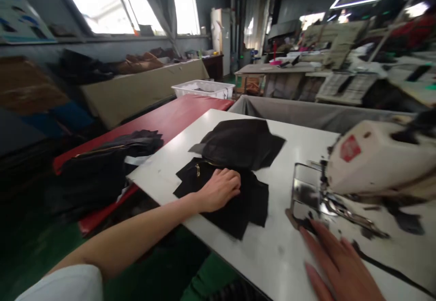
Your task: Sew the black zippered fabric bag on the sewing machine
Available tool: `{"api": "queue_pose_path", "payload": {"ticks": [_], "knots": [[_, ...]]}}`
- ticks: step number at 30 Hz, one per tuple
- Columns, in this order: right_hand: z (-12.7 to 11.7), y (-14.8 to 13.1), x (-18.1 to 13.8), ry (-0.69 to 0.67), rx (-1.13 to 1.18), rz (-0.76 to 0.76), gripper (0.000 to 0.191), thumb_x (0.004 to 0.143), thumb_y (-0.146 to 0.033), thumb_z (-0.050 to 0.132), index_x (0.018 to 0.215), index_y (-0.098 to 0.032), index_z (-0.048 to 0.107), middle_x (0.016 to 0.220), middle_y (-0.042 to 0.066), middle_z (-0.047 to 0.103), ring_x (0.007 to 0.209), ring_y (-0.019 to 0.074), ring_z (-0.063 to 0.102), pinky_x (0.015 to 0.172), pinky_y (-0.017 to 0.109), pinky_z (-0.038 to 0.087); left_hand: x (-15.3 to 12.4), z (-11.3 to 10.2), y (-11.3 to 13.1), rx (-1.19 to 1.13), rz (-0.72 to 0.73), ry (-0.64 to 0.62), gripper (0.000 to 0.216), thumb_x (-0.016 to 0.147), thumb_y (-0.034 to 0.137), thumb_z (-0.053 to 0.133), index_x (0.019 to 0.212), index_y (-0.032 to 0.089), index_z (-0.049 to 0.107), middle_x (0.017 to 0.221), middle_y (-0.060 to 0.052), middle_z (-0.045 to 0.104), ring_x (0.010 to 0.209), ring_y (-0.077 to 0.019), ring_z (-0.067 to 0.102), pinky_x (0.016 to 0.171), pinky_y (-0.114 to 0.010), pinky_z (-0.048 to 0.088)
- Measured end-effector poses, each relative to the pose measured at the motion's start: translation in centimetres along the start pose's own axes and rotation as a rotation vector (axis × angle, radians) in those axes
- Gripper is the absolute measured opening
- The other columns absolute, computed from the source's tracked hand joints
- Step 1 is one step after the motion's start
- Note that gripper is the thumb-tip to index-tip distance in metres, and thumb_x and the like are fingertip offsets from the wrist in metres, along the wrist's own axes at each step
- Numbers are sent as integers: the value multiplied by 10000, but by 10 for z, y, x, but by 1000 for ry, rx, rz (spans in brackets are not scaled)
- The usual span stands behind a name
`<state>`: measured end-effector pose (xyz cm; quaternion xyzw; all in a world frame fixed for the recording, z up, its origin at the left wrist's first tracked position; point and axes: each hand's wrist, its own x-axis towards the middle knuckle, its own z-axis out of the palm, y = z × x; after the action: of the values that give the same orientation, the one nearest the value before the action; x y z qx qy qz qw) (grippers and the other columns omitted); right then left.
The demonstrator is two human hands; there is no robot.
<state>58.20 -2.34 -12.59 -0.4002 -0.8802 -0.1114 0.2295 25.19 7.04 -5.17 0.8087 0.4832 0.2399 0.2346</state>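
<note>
A black fabric piece with a zipper lies on the white sewing table. My left hand is on this piece with its fingers curled in against the cloth. Just beyond it rests a second black fabric piece, overlapping its far edge. At the right stands a sewing machine with a wire frame beside its needle area. My right hand reaches in below the machine, fingers stretched and apart. Its fingertips are close to a small dark strip; whether they touch it is unclear.
To the left, a stack of dark fabric pieces lies over a red-covered table. A white plastic crate stands behind it. A grey cloth-lined trough borders the sewing table's far side. A black band trails at lower right.
</note>
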Motion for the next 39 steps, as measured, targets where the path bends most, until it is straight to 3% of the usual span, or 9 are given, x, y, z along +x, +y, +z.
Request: {"api": "queue_pose_path", "payload": {"ticks": [3,8,18,21,24,28,33,35,39], "knots": [[-17,-6,6,-57,-73,45,475,939,-354,429,1355,-128,465,1433,156,436,1262,327,464,1010,501,368,40,21,19,65,111,-98,177,930,234,434,1038,176,561,990,-72,599,897,-199,536,826,-339,429],[-26,-12,16,-115,-23,158,438,921,-309,478,1334,-162,486,1400,122,480,1276,290,450,1046,494,349,75,20,9,209,238,-192,285,820,413,668,1020,222,601,1078,-48,587,995,-230,511,878,-346,418],[-27,-13,21,-94,165,272,395,924,-284,471,1303,-179,502,1333,122,531,1235,285,473,1043,514,369,67,36,3,286,102,-108,146,925,313,521,968,187,583,995,-48,595,930,-211,539,795,-324,445],[-19,-9,49,-37,307,442,396,956,-326,405,1296,-146,498,1269,138,572,1177,267,518,999,456,433,65,39,2,296,101,-82,188,922,284,521,1063,164,556,1032,-78,583,971,-238,533,837,-375,425],[-10,0,89,-116,407,592,469,960,-384,408,1327,-97,464,1283,173,559,1160,276,534,1007,449,425,54,39,1,275,155,-114,204,930,298,515,1094,184,550,1010,-62,591,961,-223,548,840,-375,413],[-5,2,122,-246,466,510,277,960,-369,449,1022,-204,663,963,65,688,903,219,643,825,348,504,31,34,2,245,242,-150,200,939,340,509,1076,206,563,1038,-50,593,969,-195,538,857,-334,411],[-3,-12,122,-310,424,450,94,813,-248,676,882,-187,663,730,41,647,732,248,622,711,384,500,25,36,2,284,229,-110,183,955,331,468,965,169,552,963,-63,585,890,-204,520,789,-334,407],[-1,-15,117,-290,413,433,46,823,-214,658,839,-173,646,777,63,642,777,256,611,733,397,501,25,39,4,302,251,-117,197,975,305,415,929,168,549,920,-58,589,840,-196,519,763,-331,403],[-14,-15,109,-143,464,353,43,878,-222,596,894,-186,612,1147,106,601,1095,246,545,949,404,459,13,27,21,323,289,-100,279,1002,295,314,954,159,553,877,-65,599,802,-194,531,729,-321,414]]}}
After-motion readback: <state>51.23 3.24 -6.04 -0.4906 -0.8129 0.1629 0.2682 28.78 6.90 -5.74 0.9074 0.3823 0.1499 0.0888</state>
